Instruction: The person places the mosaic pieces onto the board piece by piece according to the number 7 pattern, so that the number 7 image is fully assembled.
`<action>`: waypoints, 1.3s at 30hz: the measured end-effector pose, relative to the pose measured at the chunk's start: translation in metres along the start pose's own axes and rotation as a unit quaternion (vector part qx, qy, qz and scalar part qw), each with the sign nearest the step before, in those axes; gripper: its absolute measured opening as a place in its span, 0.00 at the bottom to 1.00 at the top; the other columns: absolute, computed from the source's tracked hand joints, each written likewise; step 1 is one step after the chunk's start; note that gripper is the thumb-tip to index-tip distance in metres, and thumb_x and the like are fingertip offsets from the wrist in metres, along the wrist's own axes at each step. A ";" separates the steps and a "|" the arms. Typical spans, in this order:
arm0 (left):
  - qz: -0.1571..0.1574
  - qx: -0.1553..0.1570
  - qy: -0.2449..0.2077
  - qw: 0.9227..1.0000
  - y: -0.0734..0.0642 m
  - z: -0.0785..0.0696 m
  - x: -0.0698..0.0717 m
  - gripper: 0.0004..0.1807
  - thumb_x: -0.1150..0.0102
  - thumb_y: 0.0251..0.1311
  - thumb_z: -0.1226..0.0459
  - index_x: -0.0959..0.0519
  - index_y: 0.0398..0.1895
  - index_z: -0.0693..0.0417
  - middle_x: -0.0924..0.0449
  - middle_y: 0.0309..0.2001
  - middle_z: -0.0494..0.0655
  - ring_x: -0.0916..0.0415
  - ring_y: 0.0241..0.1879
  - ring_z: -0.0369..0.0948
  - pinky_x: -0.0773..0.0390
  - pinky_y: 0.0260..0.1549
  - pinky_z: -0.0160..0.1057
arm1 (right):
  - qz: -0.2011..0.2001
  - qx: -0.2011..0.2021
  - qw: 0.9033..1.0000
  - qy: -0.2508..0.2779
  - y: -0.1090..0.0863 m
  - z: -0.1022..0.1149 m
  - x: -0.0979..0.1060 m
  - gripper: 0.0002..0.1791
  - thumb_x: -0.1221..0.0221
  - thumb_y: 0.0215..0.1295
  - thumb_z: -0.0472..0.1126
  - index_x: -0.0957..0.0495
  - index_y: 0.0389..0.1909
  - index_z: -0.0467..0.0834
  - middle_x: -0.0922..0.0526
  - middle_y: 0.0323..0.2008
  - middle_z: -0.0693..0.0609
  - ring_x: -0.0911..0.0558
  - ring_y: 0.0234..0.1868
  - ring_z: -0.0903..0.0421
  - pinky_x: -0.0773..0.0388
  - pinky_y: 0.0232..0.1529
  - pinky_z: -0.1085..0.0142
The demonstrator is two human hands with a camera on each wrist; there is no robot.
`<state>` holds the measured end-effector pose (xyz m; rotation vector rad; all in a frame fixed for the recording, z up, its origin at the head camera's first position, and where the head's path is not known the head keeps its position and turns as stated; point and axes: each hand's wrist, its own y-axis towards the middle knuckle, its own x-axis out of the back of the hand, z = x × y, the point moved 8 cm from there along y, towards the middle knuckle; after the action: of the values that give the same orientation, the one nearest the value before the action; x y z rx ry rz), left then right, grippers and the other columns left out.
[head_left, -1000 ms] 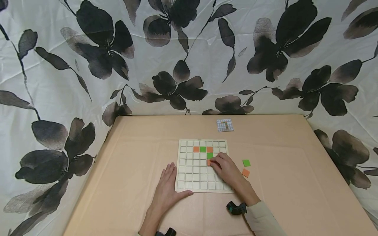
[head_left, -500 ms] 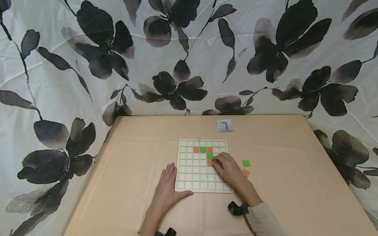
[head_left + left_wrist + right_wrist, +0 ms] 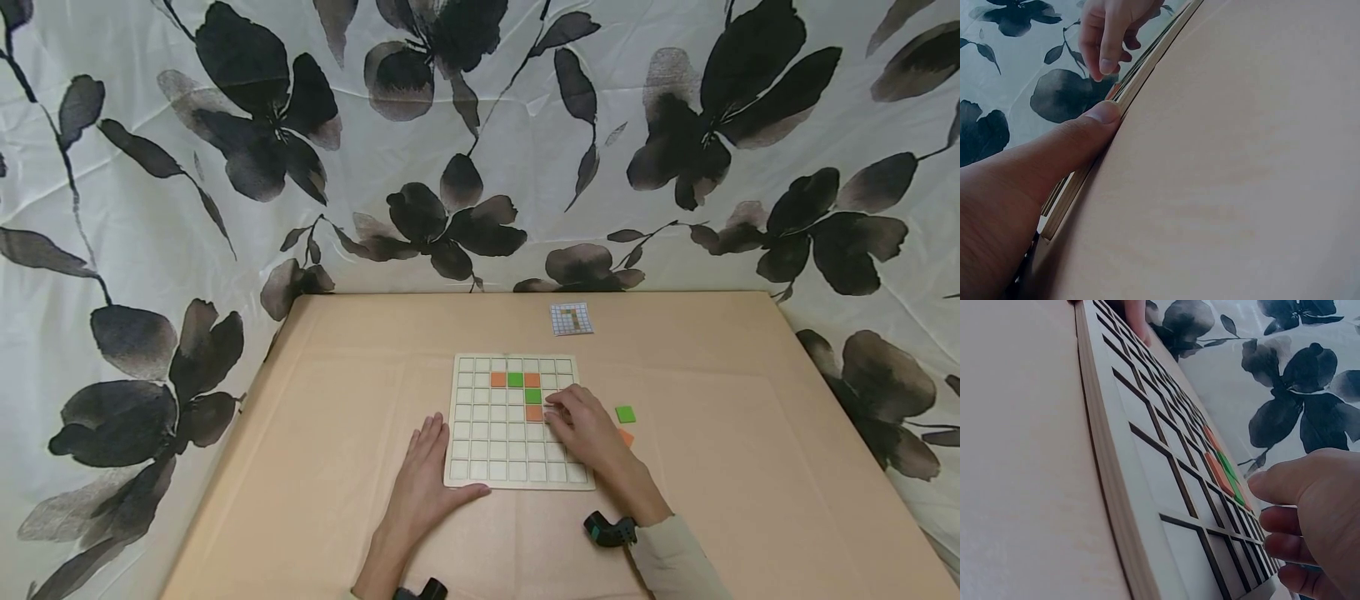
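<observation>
A wooden grid board (image 3: 480, 450) lies on the table. Orange and green square tiles form a bent line on it: a row near the top, then a column down to an orange tile (image 3: 533, 413). My left hand (image 3: 423, 479) rests at the board's lower left corner, fingers straight along the left side and thumb (image 3: 1100, 115) on the near edge. Just right of the lowest orange tile, my right hand (image 3: 585, 429) hovers over the board, fingers loosely curled with nothing between them. In the right wrist view its thumb (image 3: 1272, 481) is apart from the tiles.
Right of the board lie a loose green tile (image 3: 626, 414) and an orange tile (image 3: 627, 437), the latter partly behind the right hand. A small card with a gridded pattern (image 3: 572, 319) lies near the table's far edge. A floral cloth (image 3: 480, 125) hangs behind the table (image 3: 360, 358).
My right hand has let go of the lowest orange tile and drawn back to the right, uncovering it. The left hand and the board have stayed still.
</observation>
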<state>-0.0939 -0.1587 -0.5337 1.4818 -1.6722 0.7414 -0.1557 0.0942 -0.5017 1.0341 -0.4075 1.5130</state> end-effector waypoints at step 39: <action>-0.001 0.001 0.000 1.000 0.000 0.000 -0.001 0.69 0.30 0.36 0.27 0.39 0.75 0.64 0.47 0.79 0.54 0.53 0.81 0.47 0.53 0.82 0.44 | -0.017 -0.051 0.998 -0.027 -0.014 -0.035 0.033 0.12 0.35 0.64 0.39 0.17 0.47 0.38 0.19 0.43 0.47 0.23 0.42 0.53 0.19 0.41 0.57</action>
<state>-0.0944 -0.1584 -0.5345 1.4837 -1.6710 0.7415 -0.1529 0.1438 -0.4993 0.9995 -0.4984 1.4223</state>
